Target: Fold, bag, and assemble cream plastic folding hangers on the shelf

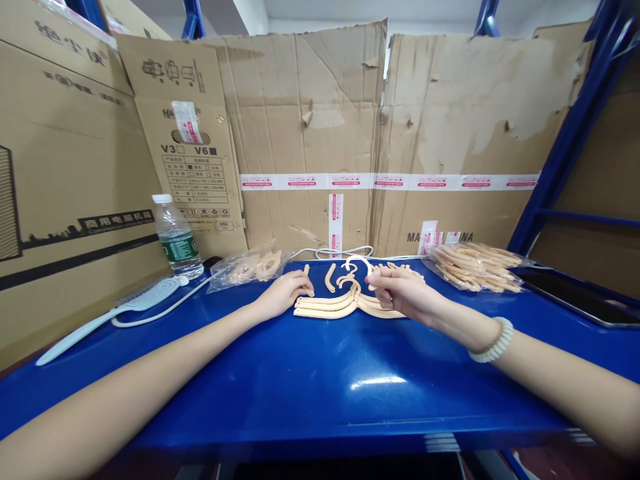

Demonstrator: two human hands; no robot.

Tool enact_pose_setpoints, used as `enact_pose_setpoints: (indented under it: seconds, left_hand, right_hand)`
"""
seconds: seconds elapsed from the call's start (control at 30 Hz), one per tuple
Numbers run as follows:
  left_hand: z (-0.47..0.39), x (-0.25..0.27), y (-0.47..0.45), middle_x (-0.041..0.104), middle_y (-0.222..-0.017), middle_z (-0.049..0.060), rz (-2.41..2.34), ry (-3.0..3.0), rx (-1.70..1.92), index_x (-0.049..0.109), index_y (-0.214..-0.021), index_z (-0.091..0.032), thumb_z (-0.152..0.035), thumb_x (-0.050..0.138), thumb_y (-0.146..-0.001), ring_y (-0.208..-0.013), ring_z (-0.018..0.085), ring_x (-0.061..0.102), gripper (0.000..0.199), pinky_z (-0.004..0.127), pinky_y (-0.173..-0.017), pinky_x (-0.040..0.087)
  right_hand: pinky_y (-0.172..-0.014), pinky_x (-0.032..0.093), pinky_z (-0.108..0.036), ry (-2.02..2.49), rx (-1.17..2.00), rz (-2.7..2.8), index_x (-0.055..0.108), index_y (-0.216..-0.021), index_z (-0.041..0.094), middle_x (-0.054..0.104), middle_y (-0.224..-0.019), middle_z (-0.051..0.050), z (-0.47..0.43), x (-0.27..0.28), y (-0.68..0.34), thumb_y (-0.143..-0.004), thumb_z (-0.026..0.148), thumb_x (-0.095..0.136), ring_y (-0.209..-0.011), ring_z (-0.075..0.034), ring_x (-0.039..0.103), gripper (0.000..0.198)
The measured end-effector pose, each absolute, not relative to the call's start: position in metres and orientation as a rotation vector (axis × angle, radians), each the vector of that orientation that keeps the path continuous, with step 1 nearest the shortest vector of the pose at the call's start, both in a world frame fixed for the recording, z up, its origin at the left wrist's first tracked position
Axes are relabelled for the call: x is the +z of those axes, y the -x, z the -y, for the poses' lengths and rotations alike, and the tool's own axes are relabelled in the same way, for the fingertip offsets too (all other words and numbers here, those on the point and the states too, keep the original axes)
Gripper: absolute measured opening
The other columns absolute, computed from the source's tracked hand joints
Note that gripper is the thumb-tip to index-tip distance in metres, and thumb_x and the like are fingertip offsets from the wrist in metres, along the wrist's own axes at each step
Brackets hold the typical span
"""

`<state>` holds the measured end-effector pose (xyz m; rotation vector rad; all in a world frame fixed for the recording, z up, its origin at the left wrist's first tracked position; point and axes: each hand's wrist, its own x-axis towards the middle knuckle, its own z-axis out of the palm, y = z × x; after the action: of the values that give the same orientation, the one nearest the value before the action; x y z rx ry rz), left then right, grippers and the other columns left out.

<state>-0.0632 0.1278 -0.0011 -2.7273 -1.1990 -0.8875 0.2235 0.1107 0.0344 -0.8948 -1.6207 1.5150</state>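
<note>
My right hand [403,291] pinches a beige plastic hanger hook [361,260] between thumb and fingers, holding it up above the table. To the left, my left hand [281,293] rests low over the tabletop. Its fingers are closed on a short beige hanger arm piece [307,271], partly covered by them. Between the hands lie several hangers [325,308] with hooks and curved arms, stacked flat; my right hand hides part of their right side. A loose curved arm piece [331,279] lies just behind them. More beige pieces [395,269] sit behind my right hand.
On the blue table [320,387] are a clear bag of beige parts [255,265], a fuller bag [475,265], a water bottle [177,240], a pale blue hairbrush [145,297], a white cable [170,313] and a dark tablet [585,293]. Cardboard [310,133] walls the back.
</note>
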Motion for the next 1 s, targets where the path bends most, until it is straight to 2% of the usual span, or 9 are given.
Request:
enact_pose_setpoints:
  seconds: [0.17,0.3,0.5,0.7,0.87,1.0]
  left_hand:
    - [-0.122,0.004,0.063,0.062,-0.088,0.005,1.209,2.627,-1.016,0.060,-0.087,-0.016,-0.011,0.041,-0.091,-0.078,0.016,0.060,0.020,0.030,-0.072,0.051]
    - [-0.105,0.020,0.050,0.059,-0.090,0.005,1.181,2.509,-1.214,0.058,-0.094,-0.016,-0.012,0.035,-0.093,-0.074,0.014,0.059,0.023,0.030,-0.071,0.052]
    - [-0.067,0.027,0.009,0.068,-0.094,0.006,1.111,2.725,-1.561,0.069,-0.089,-0.018,-0.020,0.054,-0.090,-0.090,0.018,0.064,0.015,0.029,-0.078,0.052]
    - [-0.056,0.005,-0.011,0.071,-0.090,0.007,1.542,2.970,-1.778,0.072,-0.080,-0.014,-0.021,0.069,-0.078,-0.080,0.017,0.069,0.008,0.026,-0.073,0.056]
    - [-0.052,0.005,-0.014,0.068,-0.084,0.004,1.575,3.040,-1.784,0.069,-0.078,-0.013,-0.019,0.069,-0.075,-0.077,0.015,0.067,0.006,0.027,-0.075,0.056]
    - [-0.049,0.008,-0.015,0.064,-0.082,0.001,1.606,3.047,-1.854,0.062,-0.083,-0.014,-0.019,0.069,-0.075,-0.076,0.013,0.066,0.012,0.024,-0.073,0.054]
  right_hand:
    - [-0.054,0.036,-0.022,0.850,1.616,1.503,0.049,-0.068,0.018,0.055,-0.054,0.003,-0.102,0.036,-0.222,-0.064,0.036,0.077,-0.052,-0.008,0.046,0.034]
    - [-0.056,0.042,-0.021,0.880,1.663,1.442,0.052,-0.069,0.016,0.063,-0.059,-0.001,-0.100,0.031,-0.224,-0.068,0.029,0.073,-0.053,-0.008,0.053,0.025]
    - [-0.054,0.046,-0.018,0.883,1.711,1.409,0.057,-0.071,0.015,0.067,-0.065,-0.004,-0.095,0.029,-0.222,-0.074,0.019,0.066,-0.054,-0.008,0.058,0.010]
    - [-0.054,0.049,-0.018,0.880,1.768,1.411,0.057,-0.076,0.015,0.067,-0.067,-0.003,-0.085,0.022,-0.217,-0.077,0.015,0.065,-0.056,-0.009,0.061,0.008]
    - [-0.056,0.051,-0.018,0.875,1.765,1.429,0.058,-0.077,0.014,0.067,-0.067,-0.002,-0.081,0.018,-0.214,-0.078,0.014,0.065,-0.057,-0.009,0.062,0.007]
    - [-0.059,0.053,-0.019,0.825,1.771,1.466,0.059,-0.081,0.014,0.068,-0.069,-0.003,-0.081,0.015,-0.213,-0.076,0.019,0.069,-0.060,-0.010,0.064,0.012]
